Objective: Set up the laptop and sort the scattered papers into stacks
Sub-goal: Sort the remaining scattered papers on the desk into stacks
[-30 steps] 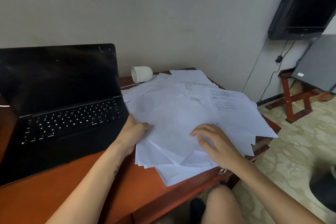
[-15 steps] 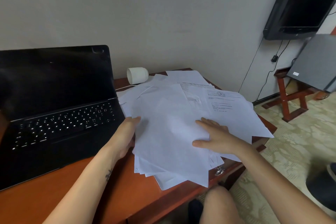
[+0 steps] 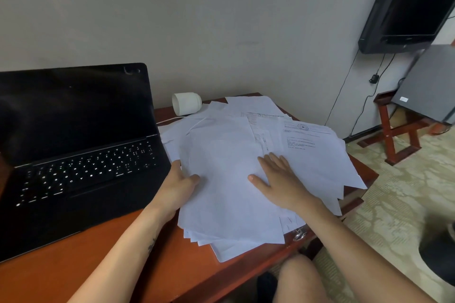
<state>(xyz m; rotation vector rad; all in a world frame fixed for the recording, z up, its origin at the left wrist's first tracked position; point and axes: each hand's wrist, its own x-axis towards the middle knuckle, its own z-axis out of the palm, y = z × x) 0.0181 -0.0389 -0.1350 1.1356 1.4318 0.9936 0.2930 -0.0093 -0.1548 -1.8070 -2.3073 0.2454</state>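
Hands first, head view only: left hand is at the left edge of the papers, thumb on top of the uppermost sheet and the other fingers mostly hidden at or under the edge, so it pinches the pile there. Right hand lies flat on top of the same pile, fingers straight and slightly spread, palm down, gripping nothing. The two hands are apart, with the blank top sheet between them. Papers sit as one loose, fanned heap on the right half of the desk, edges misaligned; near corners overhang the desk's front edge and right-side sheets overhang the right edge. Most sheets show blank; two printed ones are exposed at the far right of the heap, text too small to read. Laptop is on the left half of the desk, lid open, screen dark, keyboard backlit, its right edge just beside the pile and the left hand. White cylinder lies on its side at the far edge against the wall, touching the far sheets, with a white cable beside it. Small metal fitting shows at the desk's front edge under the overhanging sheets. Wall-mounted TV at upper right, red wooden stand on the floor below it.
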